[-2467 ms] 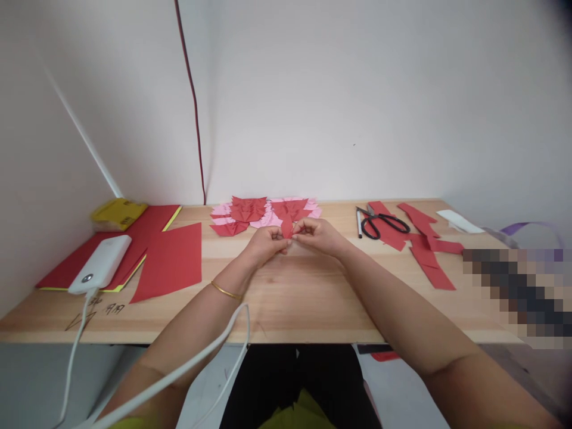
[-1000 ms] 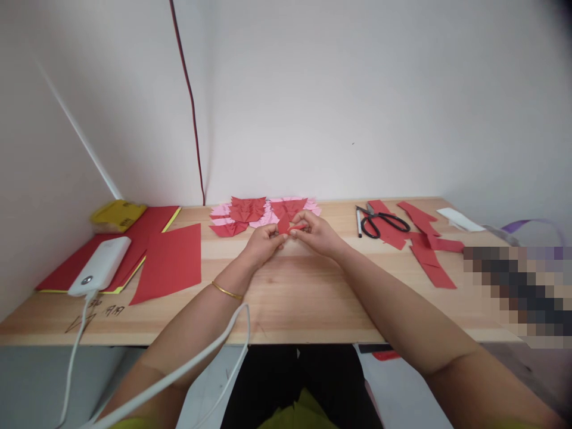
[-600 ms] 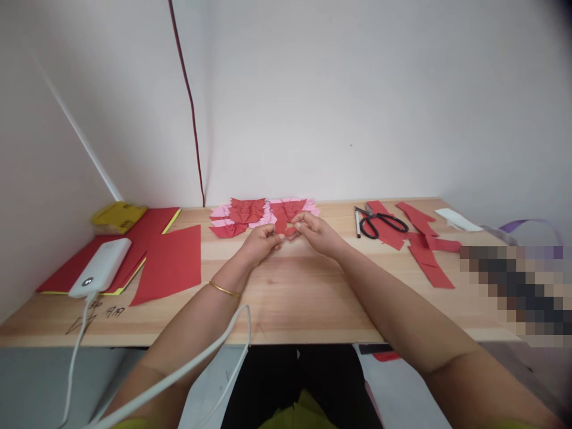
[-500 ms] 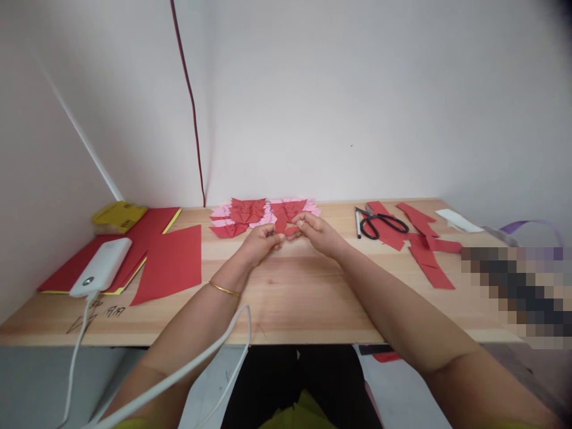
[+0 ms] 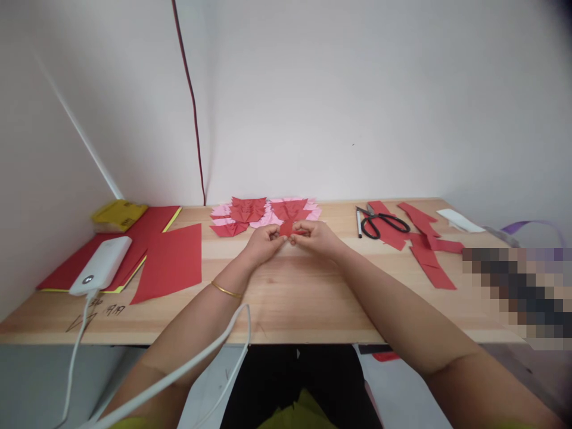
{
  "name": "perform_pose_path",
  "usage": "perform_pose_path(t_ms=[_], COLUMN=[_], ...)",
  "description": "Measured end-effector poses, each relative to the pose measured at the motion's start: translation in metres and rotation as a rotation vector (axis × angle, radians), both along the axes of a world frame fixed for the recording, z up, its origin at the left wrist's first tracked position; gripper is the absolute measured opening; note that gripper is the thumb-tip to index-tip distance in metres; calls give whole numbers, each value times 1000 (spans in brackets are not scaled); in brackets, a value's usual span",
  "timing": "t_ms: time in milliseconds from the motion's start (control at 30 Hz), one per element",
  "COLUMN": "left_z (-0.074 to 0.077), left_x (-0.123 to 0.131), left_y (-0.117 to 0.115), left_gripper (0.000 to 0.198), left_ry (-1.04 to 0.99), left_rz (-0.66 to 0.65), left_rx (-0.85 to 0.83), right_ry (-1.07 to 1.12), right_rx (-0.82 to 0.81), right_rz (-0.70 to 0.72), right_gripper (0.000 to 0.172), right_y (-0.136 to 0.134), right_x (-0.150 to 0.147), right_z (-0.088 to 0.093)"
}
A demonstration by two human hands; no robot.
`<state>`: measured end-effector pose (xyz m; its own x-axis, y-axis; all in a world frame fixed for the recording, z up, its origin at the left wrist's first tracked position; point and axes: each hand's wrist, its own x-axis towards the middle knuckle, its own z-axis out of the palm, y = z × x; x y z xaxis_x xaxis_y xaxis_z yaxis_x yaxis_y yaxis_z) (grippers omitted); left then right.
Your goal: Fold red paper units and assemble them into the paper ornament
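Note:
Over the middle of the wooden table (image 5: 286, 304), my left hand (image 5: 263, 243) and my right hand (image 5: 315, 237) meet fingertip to fingertip. Both pinch a small folded red paper piece (image 5: 286, 228), which is mostly hidden by the fingers. A gold bangle (image 5: 226, 291) circles my left wrist. Just behind the hands, a cluster of folded red and pink paper shapes (image 5: 263, 213) lies flat by the wall.
Red paper sheets (image 5: 172, 259) and a white power bank (image 5: 101, 264) with its cable lie at the left, a yellow packet (image 5: 118, 214) behind them. Black scissors (image 5: 384, 223), a pen (image 5: 358, 222) and red paper strips (image 5: 424, 250) lie at the right.
My hands have stayed together on the red piece, turning and working it between the fingertips. It pointed up 2.5 s ago and now sits lower between the fingers.

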<state>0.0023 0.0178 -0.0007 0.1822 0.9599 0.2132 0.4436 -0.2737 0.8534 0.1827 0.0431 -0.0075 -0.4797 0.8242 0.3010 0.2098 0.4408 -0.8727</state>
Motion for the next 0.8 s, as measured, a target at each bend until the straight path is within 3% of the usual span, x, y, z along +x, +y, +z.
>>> perform_pose_path(t_ms=[167, 433, 600, 800], left_z=[1, 0, 4, 3], left_x=[1, 1, -1, -2], left_y=[1, 0, -2, -2], left_gripper=[26, 21, 18, 18], left_ry=[132, 151, 95, 3], left_rz=[-1, -80, -126, -114], left_rx=[79, 89, 48, -32], right_ry=[-112, -147, -115, -15], right_rx=[170, 182, 117, -107], right_rz=[-59, -39, 40, 102], right_gripper=[13, 7, 8, 11], right_y=[0, -1, 0, 2], right_x=[-1, -1, 0, 2], right_z=[-2, -3, -1, 1])
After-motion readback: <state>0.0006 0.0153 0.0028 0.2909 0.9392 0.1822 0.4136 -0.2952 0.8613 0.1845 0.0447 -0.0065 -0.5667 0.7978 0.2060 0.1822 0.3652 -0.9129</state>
